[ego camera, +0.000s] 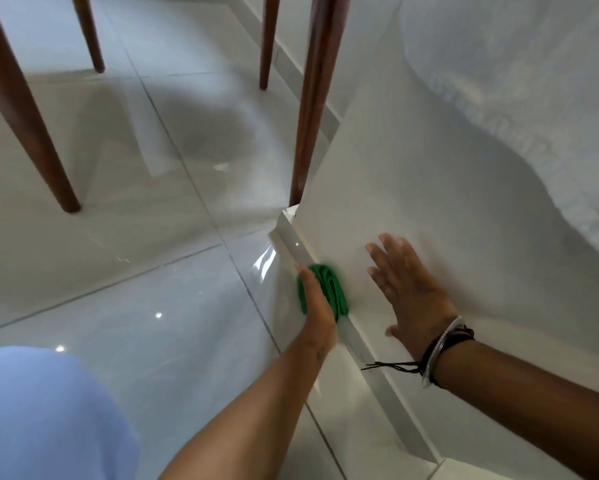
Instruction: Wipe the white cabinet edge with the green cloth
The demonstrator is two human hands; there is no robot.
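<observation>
A white cabinet (pixel 412 209) rises at the right, and its narrow lower edge (pixel 291 242) runs diagonally down toward the floor. My left hand (pixel 317 306) grips a bunched green cloth (pixel 331 289) and presses it against that edge. Fingers cover part of the cloth. My right hand (pixel 410 289) lies flat with fingers spread on the cabinet's white face, just right of the cloth. It holds nothing. Bracelets and dark threads sit on the right wrist.
Glossy grey floor tiles (pixel 135 271) spread to the left. Several dark wooden furniture legs stand at the back, one (pixel 312 98) right against the cabinet corner, another (pixel 24 109) at far left. Light blue clothing (pixel 38 417) fills the lower left.
</observation>
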